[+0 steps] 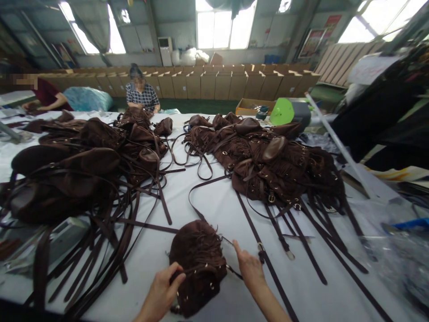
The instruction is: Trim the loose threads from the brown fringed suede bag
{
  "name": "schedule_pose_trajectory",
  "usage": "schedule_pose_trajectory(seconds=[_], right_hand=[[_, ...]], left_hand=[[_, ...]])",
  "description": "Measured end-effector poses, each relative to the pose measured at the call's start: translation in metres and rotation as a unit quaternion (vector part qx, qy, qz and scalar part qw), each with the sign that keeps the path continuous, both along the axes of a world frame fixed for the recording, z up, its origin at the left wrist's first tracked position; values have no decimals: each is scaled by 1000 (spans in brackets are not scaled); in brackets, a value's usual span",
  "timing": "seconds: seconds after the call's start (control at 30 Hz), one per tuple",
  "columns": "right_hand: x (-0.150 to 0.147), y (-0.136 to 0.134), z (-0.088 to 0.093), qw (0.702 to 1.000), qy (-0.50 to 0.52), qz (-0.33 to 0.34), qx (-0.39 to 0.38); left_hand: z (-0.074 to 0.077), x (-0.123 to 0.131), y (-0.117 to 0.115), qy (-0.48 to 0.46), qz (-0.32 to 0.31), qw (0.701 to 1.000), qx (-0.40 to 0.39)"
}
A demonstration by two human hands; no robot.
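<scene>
A dark brown fringed bag (198, 250) lies on the white table at the bottom centre, with metal studs on its lower part. At its left edge is my left hand (163, 286), thumb and fingers curled together; whatever they pinch is too small to make out. Just right of the bag, my right hand (248, 264) has its index finger stretched forward beside a thin strap. The other fingers of that hand are partly hidden. A long strap with a buckle (260, 247) runs past the right hand on its right side.
Piles of brown bags with trailing straps lie at the left (67, 179) and right (268, 165) of the white table (211, 201). Clear plastic (395, 264) is at the far right. Across the table sits a person (142, 94); another is far left. Cardboard boxes (208, 85) line the back.
</scene>
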State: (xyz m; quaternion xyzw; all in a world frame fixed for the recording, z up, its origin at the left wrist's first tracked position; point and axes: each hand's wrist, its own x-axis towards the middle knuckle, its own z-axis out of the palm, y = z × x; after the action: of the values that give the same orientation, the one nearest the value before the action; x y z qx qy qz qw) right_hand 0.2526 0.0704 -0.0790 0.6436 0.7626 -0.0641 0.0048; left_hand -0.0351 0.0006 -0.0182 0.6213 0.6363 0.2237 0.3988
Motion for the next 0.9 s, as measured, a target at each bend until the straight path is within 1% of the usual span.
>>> schedule_pose_trajectory(seconds=[0.07, 0.13, 0.17, 0.2, 0.23, 0.27, 0.3, 0.33, 0.37, 0.4, 0.43, 0.5, 0.53, 0.57, 0.6, 0.63, 0.7, 0.77, 0.8, 0.83, 0.9], right_hand=[[4, -1, 1, 998, 43, -37, -19], [-6, -9, 0, 984, 159, -48, -70], [-14, -16, -2, 967, 227, -35, -107], [-22, -24, -3, 947, 287, -13, -145], [-31, -32, -5, 925, 333, 17, -181], [-39, -40, -6, 908, 362, 47, -205], [-45, -47, -7, 896, 381, 76, -215], [-50, -53, -8, 886, 397, 105, -214], [-54, -58, -8, 879, 415, 121, -202], [-57, -60, -8, 872, 434, 124, -189], [-59, -62, -7, 866, 453, 114, -177], [-61, -61, -6, 861, 475, 79, -163], [-62, -60, -5, 862, 476, 68, -159], [-62, -60, -4, 865, 471, 72, -159], [-63, -59, -3, 868, 461, 91, -161], [-64, -59, -3, 870, 451, 115, -163], [-67, -58, 0, 870, 436, 153, -174], [-72, -52, 7, 867, 441, 157, -174], [-74, -45, 14, 865, 449, 151, -164], [-77, -35, 24, 864, 458, 146, -150], [-84, -8, 50, 866, 463, 150, -113]], left_hand=[[18, -27, 12, 5, -42, 999, 17], [35, -54, 29, 28, -86, 995, 39], [41, -67, 36, 40, -92, 994, 53], [43, -79, 42, 43, -84, 993, 65], [41, -90, 44, 40, -51, 995, 76], [35, -99, 43, 27, 6, 996, 81], [26, -107, 38, -3, 92, 993, 73], [13, -111, 28, -39, 200, 977, 55], [-1, -114, 16, -88, 310, 946, 19], [-16, -114, 2, -156, 420, 893, -32], [-30, -112, -13, -177, 468, 863, -73], [-52, -104, -38, -220, 520, 813, -144], [-59, -99, -45, -242, 521, 800, -174], [-64, -94, -48, -272, 515, 789, -197], [-66, -89, -47, -305, 499, 782, -215], [-66, -83, -41, -339, 476, 779, -228], [-63, -74, -20, -399, 418, 777, -248], [-55, -66, 4, -444, 362, 775, -267], [-49, -63, 16, -460, 337, 775, -272], [-42, -61, 27, -474, 315, 777, -269], [-22, -58, 46, -493, 280, 786, -245]])
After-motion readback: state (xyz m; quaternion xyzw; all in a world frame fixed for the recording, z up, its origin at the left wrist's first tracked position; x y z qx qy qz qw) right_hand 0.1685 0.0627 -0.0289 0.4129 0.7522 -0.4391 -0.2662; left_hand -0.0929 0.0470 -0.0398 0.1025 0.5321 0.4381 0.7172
